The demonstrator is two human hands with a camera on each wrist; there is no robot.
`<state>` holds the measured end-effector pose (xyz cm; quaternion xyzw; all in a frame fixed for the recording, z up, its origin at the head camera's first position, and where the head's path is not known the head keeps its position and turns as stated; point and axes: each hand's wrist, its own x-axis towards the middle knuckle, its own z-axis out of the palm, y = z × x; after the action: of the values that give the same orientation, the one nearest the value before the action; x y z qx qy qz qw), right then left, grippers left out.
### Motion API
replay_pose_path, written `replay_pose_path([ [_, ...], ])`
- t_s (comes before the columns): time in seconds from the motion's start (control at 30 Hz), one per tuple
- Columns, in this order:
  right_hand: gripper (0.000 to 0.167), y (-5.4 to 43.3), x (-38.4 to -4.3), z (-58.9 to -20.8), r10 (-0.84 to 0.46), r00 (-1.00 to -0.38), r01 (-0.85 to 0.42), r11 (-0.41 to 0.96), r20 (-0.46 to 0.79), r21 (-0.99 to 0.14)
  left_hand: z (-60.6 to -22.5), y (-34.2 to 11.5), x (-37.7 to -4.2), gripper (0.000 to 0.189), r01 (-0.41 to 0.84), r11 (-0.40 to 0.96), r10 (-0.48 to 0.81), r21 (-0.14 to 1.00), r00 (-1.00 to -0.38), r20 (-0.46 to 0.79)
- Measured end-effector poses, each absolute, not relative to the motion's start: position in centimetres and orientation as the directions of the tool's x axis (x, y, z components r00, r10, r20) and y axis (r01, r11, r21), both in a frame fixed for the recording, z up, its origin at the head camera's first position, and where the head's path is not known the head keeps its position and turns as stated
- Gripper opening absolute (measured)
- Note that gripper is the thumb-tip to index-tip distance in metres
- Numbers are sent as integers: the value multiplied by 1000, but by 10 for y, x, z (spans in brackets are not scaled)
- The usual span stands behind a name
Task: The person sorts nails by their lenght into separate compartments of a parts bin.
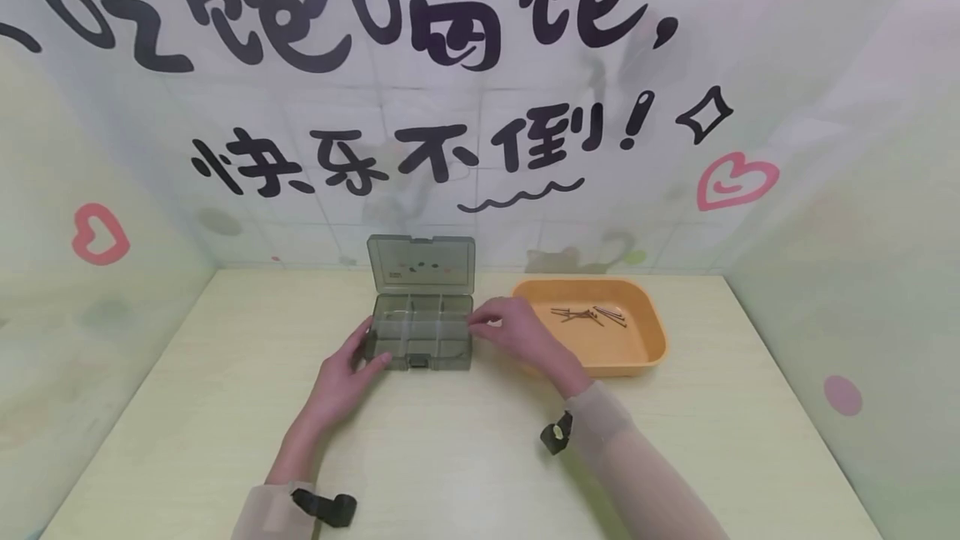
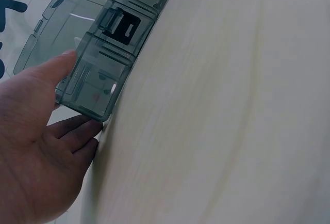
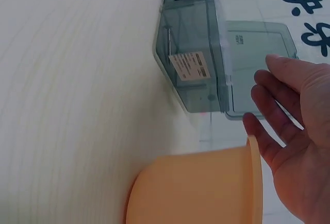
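Observation:
A grey translucent compartment box stands on the table with its lid raised at the back. My left hand holds its front left corner, thumb on the rim and fingers along the side. Just off the right side of the box, my right hand hovers with bent, spread fingers and nothing visible between them. A thin nail-like piece shows through the box's right end. Several dark nails lie in the orange tray to the right; the right forearm covers part of its left side.
The pale wooden table extends in front of the box and tray. Behind them rises a printed backdrop with black lettering, and side panels flank the table. A paper label is stuck on the box.

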<state>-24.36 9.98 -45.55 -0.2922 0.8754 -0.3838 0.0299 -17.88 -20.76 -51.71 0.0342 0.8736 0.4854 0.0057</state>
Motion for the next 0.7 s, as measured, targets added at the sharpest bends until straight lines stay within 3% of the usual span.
replay_pose_path([
  [0.33,19,130,-246,-454,-441,-887,-383,540,136,-750,-517,-207,-178,80,56,533,61,844,-998,27],
  [0.7,24,163,-256,-461,-446,-866,-451,502,226,-738,-517,-207,-179,79,50,536,62,843,-998,20],
])
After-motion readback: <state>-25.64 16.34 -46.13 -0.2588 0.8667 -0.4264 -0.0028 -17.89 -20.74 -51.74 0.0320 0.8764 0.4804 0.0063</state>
